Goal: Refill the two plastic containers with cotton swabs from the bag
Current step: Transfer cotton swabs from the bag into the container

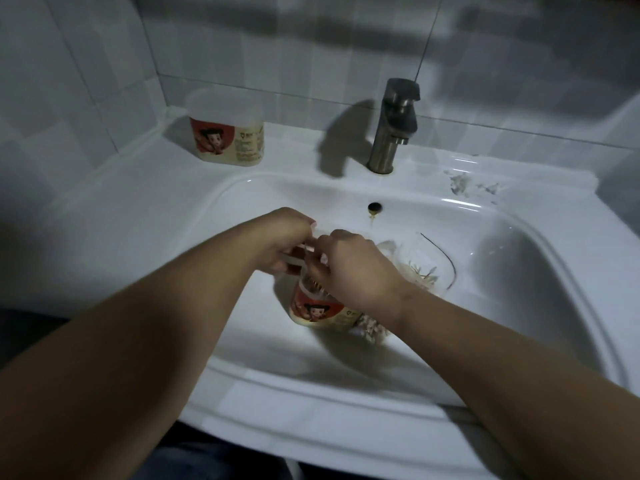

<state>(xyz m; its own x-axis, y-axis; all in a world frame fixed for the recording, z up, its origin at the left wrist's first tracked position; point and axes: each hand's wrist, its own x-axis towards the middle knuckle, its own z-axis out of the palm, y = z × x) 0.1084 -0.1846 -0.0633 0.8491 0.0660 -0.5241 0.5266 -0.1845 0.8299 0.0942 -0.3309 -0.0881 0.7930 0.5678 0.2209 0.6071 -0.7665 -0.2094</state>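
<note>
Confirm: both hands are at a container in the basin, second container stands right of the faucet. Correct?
No: the head view shows the second container left of the faucet. The left hand and right hand are at the container in the basin.

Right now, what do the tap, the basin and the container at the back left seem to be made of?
The tap: brushed metal, probably steel; dull grey sheen. The basin: glazed ceramic, it seems; white, with sharp glossy highlights. The container: likely translucent plastic; cloudy top above a printed label.

Container (305,288) rim hidden under R hand (349,268); bag (427,268) partly behind its wrist; label txt (320,313) too small to read.
</note>
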